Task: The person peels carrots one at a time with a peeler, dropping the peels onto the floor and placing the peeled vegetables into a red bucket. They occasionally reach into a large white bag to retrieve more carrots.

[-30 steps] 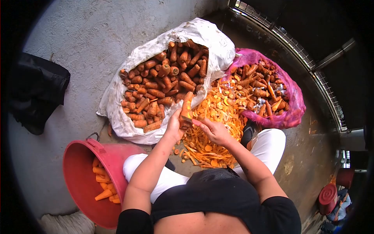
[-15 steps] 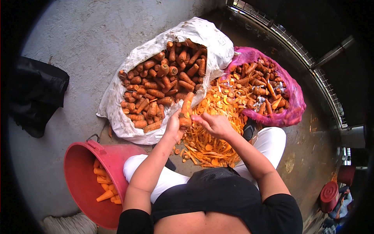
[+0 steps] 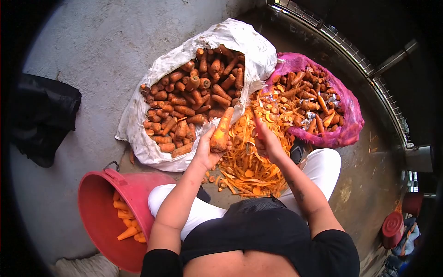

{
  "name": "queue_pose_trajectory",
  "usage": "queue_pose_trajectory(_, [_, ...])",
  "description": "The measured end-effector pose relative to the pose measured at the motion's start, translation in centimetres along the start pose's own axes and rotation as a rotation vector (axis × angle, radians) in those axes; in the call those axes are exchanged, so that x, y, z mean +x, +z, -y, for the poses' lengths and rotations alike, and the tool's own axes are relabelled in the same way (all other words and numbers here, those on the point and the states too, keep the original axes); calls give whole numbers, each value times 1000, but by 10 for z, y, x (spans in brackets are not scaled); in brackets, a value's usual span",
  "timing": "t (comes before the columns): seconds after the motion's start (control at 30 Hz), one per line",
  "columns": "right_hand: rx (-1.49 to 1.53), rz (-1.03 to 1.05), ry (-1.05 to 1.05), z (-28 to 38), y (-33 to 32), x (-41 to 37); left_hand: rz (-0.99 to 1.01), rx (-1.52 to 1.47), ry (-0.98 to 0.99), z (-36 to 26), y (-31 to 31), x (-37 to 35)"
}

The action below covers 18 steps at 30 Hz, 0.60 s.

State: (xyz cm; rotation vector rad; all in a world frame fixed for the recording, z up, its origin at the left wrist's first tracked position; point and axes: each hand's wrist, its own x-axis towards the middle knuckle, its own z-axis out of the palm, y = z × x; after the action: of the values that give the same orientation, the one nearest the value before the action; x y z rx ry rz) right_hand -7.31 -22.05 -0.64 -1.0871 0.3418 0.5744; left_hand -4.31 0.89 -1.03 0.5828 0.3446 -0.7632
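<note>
My left hand (image 3: 208,150) is closed around a large carrot (image 3: 222,131), held tilted with its thick end toward me. Lighter yellow-orange patches show on its side where skin is off. Apart from it, to the right, my right hand (image 3: 270,144) is closed on a small red-handled tool (image 3: 260,127); its working end is too blurred to make out. Below both hands lies a heap of carrot peelings (image 3: 249,173) with cut round slices among them. A white sack (image 3: 173,60) full of unpeeled carrots (image 3: 194,94) lies open just beyond my left hand.
A pink mesh sack (image 3: 353,124) with carrots and scraps lies at the right. Beside my left knee, a tilted red bucket (image 3: 85,207) holds peeled carrots (image 3: 127,224). Black plastic (image 3: 46,115) hangs at far left. Another person (image 3: 408,237) is near a red container (image 3: 392,226).
My right hand has moved away from the carrot to the right, with the red-handled tool now pointing up. In my left hand, the carrot has turned and its cut patch shows differently.
</note>
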Motion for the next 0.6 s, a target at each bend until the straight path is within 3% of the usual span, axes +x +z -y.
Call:
queue_pose_trajectory(0.07, [-913, -171, -797, -27, 5, 9, -81, 23, 13, 3, 8, -2])
queue_pose_trajectory(0.17, [-1280, -12, -637, -7, 25, -15, -134, 41, 13, 7, 5, -1])
queue_pose_trajectory(0.37, [-1327, 101, -546, 0, 29, -16, -139, 74, 65, 9, -3, 2])
queue_pose_trajectory(0.6, [-1456, 27, -572, -2, 22, -5, -177, 127, 94, 9, -3, 1])
